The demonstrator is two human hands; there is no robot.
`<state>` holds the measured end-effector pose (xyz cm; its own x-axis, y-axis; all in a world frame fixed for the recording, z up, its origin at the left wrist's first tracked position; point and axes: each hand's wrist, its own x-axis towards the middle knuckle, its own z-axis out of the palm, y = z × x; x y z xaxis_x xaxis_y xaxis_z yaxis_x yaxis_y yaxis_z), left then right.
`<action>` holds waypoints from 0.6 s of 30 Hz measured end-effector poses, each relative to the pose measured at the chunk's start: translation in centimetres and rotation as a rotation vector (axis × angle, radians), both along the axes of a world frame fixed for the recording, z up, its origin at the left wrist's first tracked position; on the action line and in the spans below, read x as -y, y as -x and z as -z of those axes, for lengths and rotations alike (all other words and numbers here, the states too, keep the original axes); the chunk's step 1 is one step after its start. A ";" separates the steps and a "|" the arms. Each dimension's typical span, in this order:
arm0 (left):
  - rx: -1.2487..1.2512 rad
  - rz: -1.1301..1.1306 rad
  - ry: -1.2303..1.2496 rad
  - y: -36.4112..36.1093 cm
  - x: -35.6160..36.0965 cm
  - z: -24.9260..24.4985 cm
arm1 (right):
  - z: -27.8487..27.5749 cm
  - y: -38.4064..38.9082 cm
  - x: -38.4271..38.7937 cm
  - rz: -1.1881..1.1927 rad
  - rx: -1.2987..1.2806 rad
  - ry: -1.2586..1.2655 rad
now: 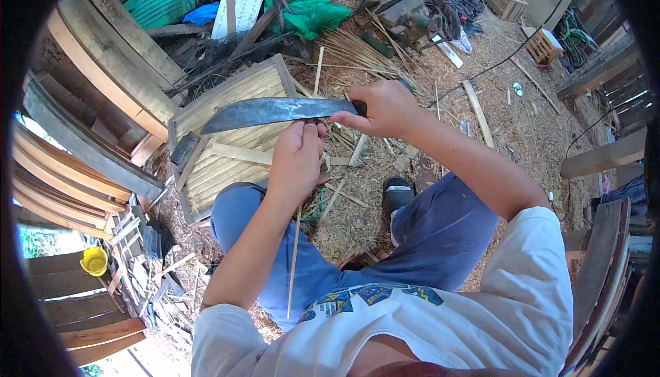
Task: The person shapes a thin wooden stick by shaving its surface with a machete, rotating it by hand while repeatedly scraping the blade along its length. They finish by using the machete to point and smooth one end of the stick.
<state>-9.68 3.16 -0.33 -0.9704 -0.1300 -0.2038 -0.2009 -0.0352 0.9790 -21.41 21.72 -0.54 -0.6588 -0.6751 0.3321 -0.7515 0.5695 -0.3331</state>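
My right hand (385, 107) is wrapped round the handle of a machete (268, 113), thumb along the back end of the blade. The wide, dark, worn blade points left and lies across the view, just above my left fist. My left hand (297, 155) is closed on a thin wooden strip (294, 267). The strip's lower part hangs down toward my lap, and a thin length shows above the blade as well. Beneath the blade's left half is a slatted wooden panel (237, 170) with a raised frame, with a loose flat slat (240, 153) on it.
Thin sticks (368, 50) lie heaped ahead on ground strewn with shavings. Green plastic sheeting (313, 12) and scrap fill the back. Curved planks (69, 170) line the left, near a yellow bucket (94, 261). A black cable (512, 57) crosses the ground at right.
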 end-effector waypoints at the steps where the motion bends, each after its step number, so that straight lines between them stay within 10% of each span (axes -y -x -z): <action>1: -0.022 -0.001 0.035 0.1 0.2 0.5 | 0.3 0.2 0.0 -0.002 -0.009 -0.008; 8: -0.056 0.009 0.159 -0.6 -0.1 -0.1 | 1.0 0.8 0.1 -0.026 -0.053 -0.008; 18: -0.023 0.043 -0.126 -1.9 -0.8 -2.6 | 2.9 8.8 -5.6 0.675 0.522 0.025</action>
